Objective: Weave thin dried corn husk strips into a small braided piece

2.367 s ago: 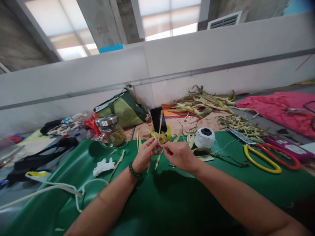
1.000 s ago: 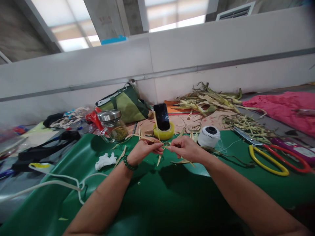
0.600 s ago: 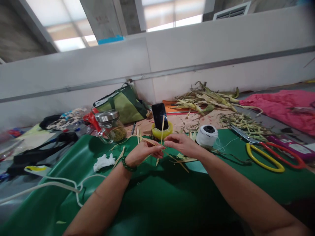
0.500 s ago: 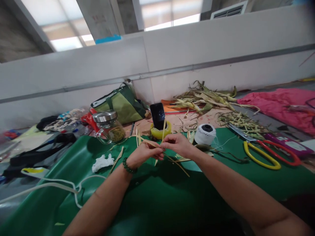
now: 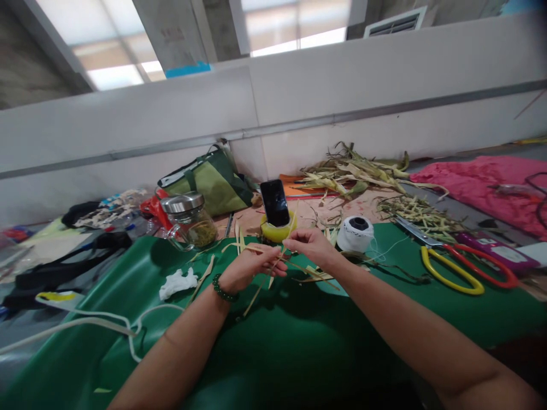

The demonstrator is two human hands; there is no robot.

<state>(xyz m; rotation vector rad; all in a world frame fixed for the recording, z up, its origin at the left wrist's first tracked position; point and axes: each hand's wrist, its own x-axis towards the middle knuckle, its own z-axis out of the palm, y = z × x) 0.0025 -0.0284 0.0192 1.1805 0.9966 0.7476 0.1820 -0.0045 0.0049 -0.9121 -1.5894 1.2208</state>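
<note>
1. Where the two hands meet, the strips (image 5: 255, 296) cross in the air above the green mat (image 5: 307, 353), in front of the phone (image 5: 276, 202).
2. The left hand (image 5: 252, 265) is closed on them, thumb laid against lightly curled fingers; the right hand (image 5: 314, 247) has thumb and forefinger pinched together at the crossing, with no gap that I can make out.
3. They look dry, flat and papery, so I judge them very light, bendable along their length, and apt to split if creased hard or twisted.
4. Slipping seems a small worry; fraying at the thin tips seems a bigger one. The crossing looks the best place to hold, pinched flat, with the loose ends left free.
5. Four ends fan out from the hands: one up, one left, one down-left, one down-right (how many strips that makes, I cannot tell).
6. Counted around them: one phone, one yellow tape roll (image 5: 277, 232), one white spool (image 5: 355, 234), one pair of scissors (image 5: 432, 242), one lidded jar (image 5: 194, 225) and one green bag (image 5: 209, 188).
7. Two heaps lie at the back: husks (image 5: 354, 173) and clippings (image 5: 421, 216), their pieces too tangled to count.
</note>
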